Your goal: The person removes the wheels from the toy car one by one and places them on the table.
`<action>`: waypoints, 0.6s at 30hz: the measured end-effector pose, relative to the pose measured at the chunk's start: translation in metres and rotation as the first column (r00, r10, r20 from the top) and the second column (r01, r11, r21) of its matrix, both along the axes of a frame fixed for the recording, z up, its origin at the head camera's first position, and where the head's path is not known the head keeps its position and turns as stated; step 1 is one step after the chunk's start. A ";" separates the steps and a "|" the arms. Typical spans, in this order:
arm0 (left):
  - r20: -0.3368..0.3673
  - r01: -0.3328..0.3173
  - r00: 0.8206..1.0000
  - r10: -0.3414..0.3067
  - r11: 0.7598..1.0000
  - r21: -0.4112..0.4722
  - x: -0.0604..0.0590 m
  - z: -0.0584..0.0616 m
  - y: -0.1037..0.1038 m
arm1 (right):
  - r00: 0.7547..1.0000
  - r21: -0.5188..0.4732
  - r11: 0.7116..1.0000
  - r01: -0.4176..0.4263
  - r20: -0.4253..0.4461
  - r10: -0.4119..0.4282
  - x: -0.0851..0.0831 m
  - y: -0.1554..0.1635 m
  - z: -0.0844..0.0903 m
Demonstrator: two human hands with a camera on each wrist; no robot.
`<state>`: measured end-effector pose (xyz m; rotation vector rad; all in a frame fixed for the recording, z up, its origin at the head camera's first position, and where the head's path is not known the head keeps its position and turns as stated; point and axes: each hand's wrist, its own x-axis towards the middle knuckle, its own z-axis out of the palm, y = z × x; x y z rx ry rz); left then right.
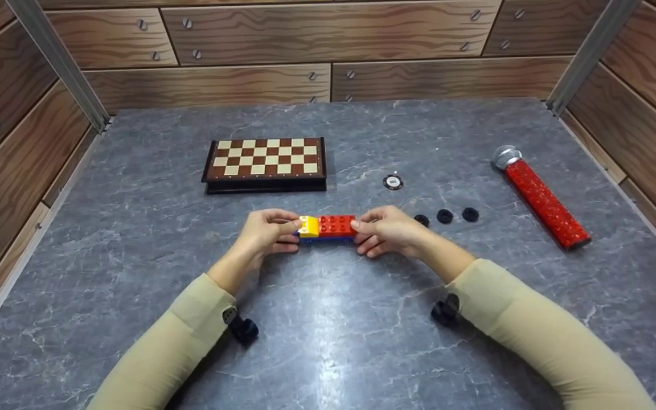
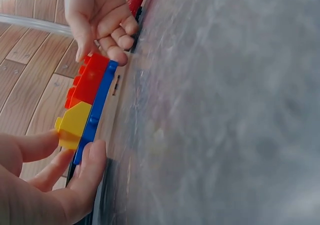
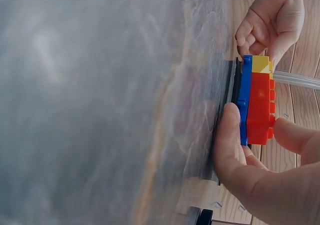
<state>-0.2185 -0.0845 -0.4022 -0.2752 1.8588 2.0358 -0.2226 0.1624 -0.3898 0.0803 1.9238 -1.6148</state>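
We hold the bricks (image 1: 328, 228) just above the table (image 1: 328, 341) between both hands. Our left hand (image 1: 265, 232) pinches the yellow end, fingers curled; our right hand (image 1: 388, 230) pinches the red end. Chessboard (image 1: 265, 162) behind, discs (image 1: 445, 216) and microphone (image 1: 541, 196) to the right.

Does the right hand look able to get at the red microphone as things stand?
Probably not right away: the right hand grips the block stack. The path to the microphone looks open otherwise.
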 end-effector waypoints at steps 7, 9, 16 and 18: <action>0.017 0.019 1.000 -0.019 1.000 0.007 -0.001 -0.003 -0.004 | 1.000 0.012 1.000 -0.021 0.018 0.020 0.001 0.002 -0.001; 0.019 0.025 1.000 -0.025 1.000 0.009 -0.001 -0.004 -0.005 | 1.000 0.017 1.000 -0.025 0.019 0.024 0.001 0.002 0.000; 0.032 0.054 0.998 -0.053 0.998 -0.016 -0.003 -0.001 -0.007 | 0.999 0.025 0.999 -0.033 0.009 0.033 0.001 0.004 0.001; 0.032 0.080 0.996 -0.079 0.996 -0.034 -0.004 0.001 -0.009 | 0.999 0.026 0.999 -0.034 0.008 0.033 0.001 0.004 0.001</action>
